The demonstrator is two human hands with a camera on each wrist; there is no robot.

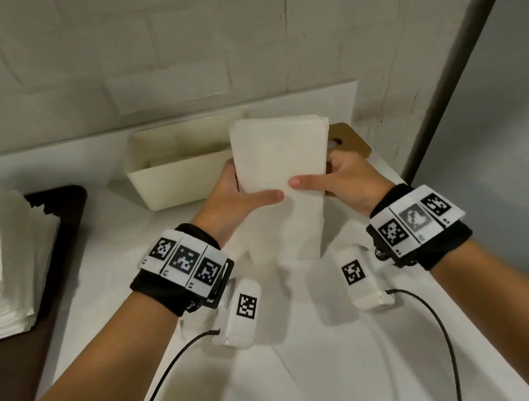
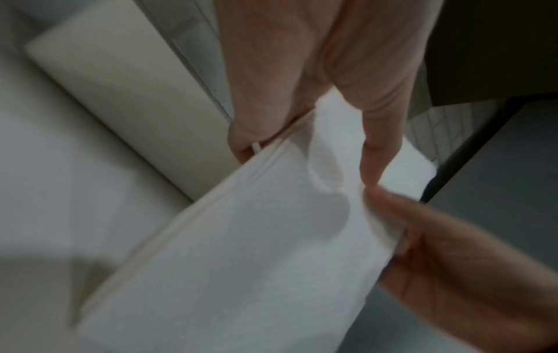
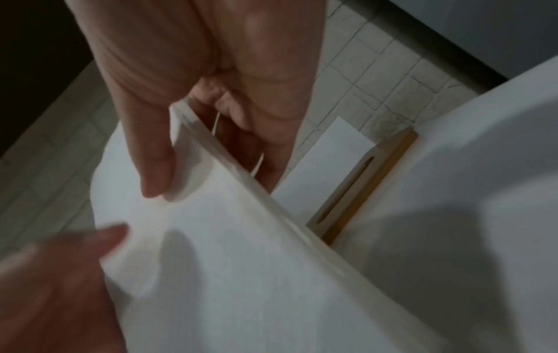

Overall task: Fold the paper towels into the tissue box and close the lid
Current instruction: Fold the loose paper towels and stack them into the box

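Both hands hold the paper towels [image 1: 281,163] up over the white table [image 1: 317,365], just in front of the open tissue box [image 1: 166,181]. The left hand [image 1: 238,197] and right hand [image 1: 346,177] pinch the side edges, thumbs on top. The stack looks soft, light and floppy — best held at both edges. The brown lid [image 1: 352,138] lies flat beside the box.

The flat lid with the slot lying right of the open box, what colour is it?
The flat slotted lid is tan, like light wood or cardboard; the right wrist view shows it best.

A pale brick wall [image 1: 162,43] backs the white table [image 1: 317,365]; a dark post [image 1: 463,64], possibly metal, leans right.
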